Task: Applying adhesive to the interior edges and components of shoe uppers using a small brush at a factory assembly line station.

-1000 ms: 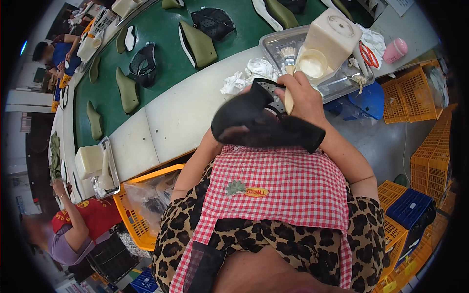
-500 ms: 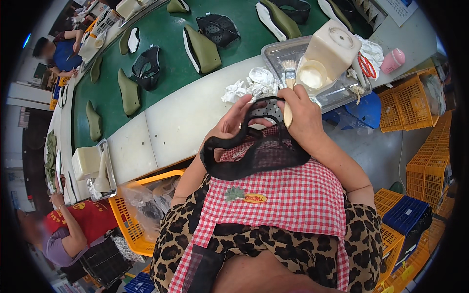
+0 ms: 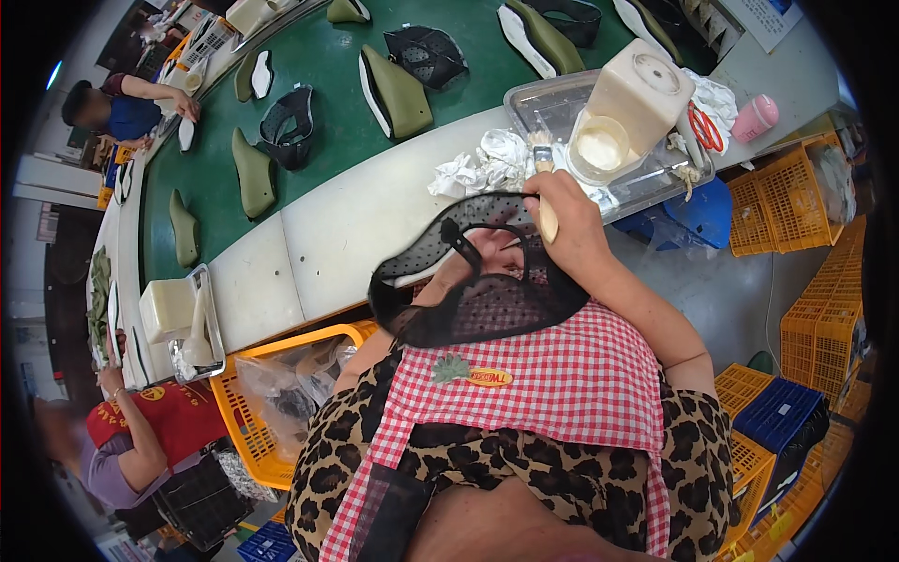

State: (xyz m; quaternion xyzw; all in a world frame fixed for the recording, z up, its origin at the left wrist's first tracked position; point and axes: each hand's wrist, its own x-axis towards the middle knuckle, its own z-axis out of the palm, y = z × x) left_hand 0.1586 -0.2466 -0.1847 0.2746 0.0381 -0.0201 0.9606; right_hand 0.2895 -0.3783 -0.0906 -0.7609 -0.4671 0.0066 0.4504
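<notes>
A black dotted mesh shoe upper (image 3: 459, 309) hangs in front of my checked apron, its opening facing up. My left hand (image 3: 494, 253) is partly hidden by the mesh; its fingers show through the opening, apart and slightly bent. With its fingers closed, my right hand (image 3: 573, 223) holds a wooden-handled brush (image 3: 547, 201), bristles up, and its fingertips also meet the upper's far right edge. Just beyond is a cup of whitish liquid (image 3: 601, 148) beside a cream plastic container (image 3: 644, 94), both on a clear tray (image 3: 529, 101).
Green shoe lasts (image 3: 398, 98) and black uppers (image 3: 287, 128) lie on the green belt (image 3: 323, 131). Crumpled white cloth (image 3: 492, 164) rests on the pale ledge (image 3: 365, 215). A yellow crate (image 3: 245, 421) stands at my left, yellow baskets (image 3: 782, 206) at right. Two co-workers sit at left.
My left hand has gone from the upper's left side to behind its opening, and the upper has spread wider and turned. Lasts on the belt have shifted right. The far co-worker's arm has reached out.
</notes>
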